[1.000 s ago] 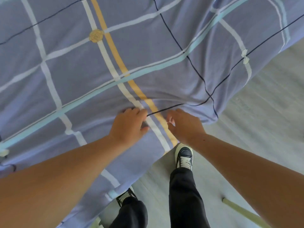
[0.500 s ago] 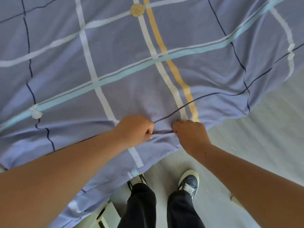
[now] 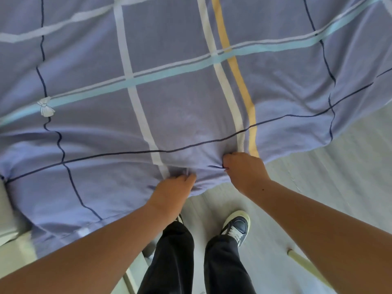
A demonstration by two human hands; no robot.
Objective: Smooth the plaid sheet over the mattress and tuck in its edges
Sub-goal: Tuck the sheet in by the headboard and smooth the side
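The lavender plaid sheet [image 3: 182, 85], crossed by white, teal, yellow and dark lines, covers the mattress and fills the upper view. Its near edge hangs over the mattress side just in front of me. My left hand [image 3: 171, 192] pinches a bunch of fabric at that hanging edge, below a white stripe. My right hand [image 3: 244, 170] grips a fold of the sheet a little to the right, beside the yellow stripe. Small creases fan out from both grips. The mattress itself is hidden under the sheet.
Pale wooden floor [image 3: 339, 177] lies to the right and below. My legs in dark trousers and one sneaker [image 3: 236, 227] stand close to the bed. A pale rod [image 3: 305, 264] lies on the floor at lower right. Light furniture [image 3: 12, 236] shows at lower left.
Both hands have closed on the sheet edge and drawn it toward me and downward. The view has shifted so the yellow stripe now sits further right.
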